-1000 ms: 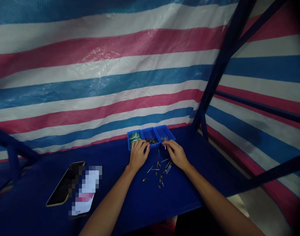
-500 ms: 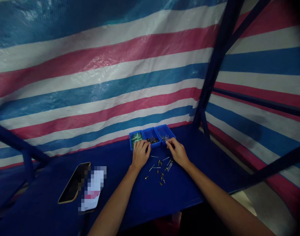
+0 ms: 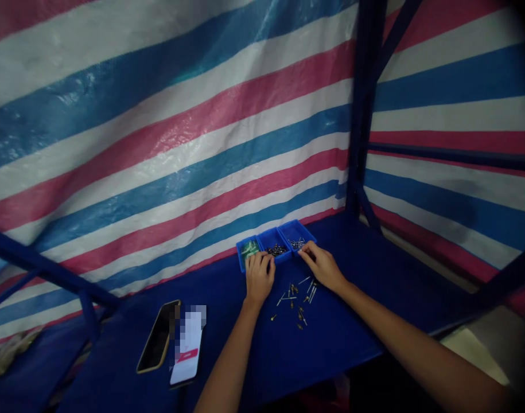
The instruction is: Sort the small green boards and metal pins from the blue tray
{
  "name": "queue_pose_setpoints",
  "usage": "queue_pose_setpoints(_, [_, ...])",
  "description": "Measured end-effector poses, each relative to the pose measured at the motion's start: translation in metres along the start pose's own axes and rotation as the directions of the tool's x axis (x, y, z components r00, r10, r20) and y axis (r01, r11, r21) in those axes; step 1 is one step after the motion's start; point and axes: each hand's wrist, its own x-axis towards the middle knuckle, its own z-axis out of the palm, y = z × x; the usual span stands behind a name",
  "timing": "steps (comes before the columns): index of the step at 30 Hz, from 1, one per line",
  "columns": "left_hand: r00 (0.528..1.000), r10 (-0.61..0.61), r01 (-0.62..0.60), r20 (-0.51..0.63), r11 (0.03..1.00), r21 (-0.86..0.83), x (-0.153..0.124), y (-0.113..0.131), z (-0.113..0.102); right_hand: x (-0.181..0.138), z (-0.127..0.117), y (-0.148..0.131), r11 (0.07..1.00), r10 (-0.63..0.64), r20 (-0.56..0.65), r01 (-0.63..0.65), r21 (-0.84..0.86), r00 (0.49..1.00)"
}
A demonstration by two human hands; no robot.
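Note:
Three small blue trays stand in a row at the back of a blue table: the left tray [image 3: 247,250] holds green pieces, the middle tray [image 3: 276,240] dark small parts, the right tray [image 3: 297,232] thin metal pins. My left hand [image 3: 259,276] rests palm down by the middle tray's front edge, fingers curled, fingertips at the dark parts. My right hand [image 3: 323,266] lies at the right tray's front edge with its fingers pinched together; what they hold is too small to make out. Several loose pins and small brass parts [image 3: 297,297] lie on the table between my hands.
A phone [image 3: 158,336] and a white card [image 3: 187,350] lie on the blue table [image 3: 253,355] at the front left. A striped red, white and blue tarp [image 3: 167,143] hangs behind. Dark blue frame posts [image 3: 365,103] rise at the right, with bars at the left.
The view has swung left and tilted, so everything sits further right in the picture. Both hands stay at the trays' front edges; the right hand's fingertips moved slightly toward the right tray.

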Motion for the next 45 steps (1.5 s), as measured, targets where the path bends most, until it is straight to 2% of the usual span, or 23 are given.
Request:
queue_pose_setpoints(5, [1.0,-0.001,0.001,0.005,1.0,0.02,0.0,0.0,0.0,0.001,0.0,0.0,0.999,-0.051,0.009,0.051,-0.004,0.999])
queue_pose_setpoints(10, [1.0,0.0,0.0,0.009,1.0,0.025,-0.001,-0.002,0.001,0.0,-0.001,0.003,1.0,-0.026,0.025,0.026,0.008,0.999])
queue_pose_setpoints(29, [1.0,-0.007,0.006,-0.019,1.0,-0.024,-0.003,-0.005,0.002,0.002,0.007,0.015,0.996,-0.087,-0.034,0.086,-0.022,0.996])
queue_pose_setpoints(36, [1.0,-0.009,0.009,-0.005,0.999,-0.035,-0.002,-0.005,0.002,0.001,0.0,0.009,1.0,0.005,0.004,-0.005,-0.027,1.0])
queue_pose_setpoints(45, [1.0,-0.018,0.018,-0.018,0.999,-0.027,-0.001,-0.003,0.001,0.0,-0.003,0.004,0.999,0.033,0.011,-0.033,-0.025,0.999])
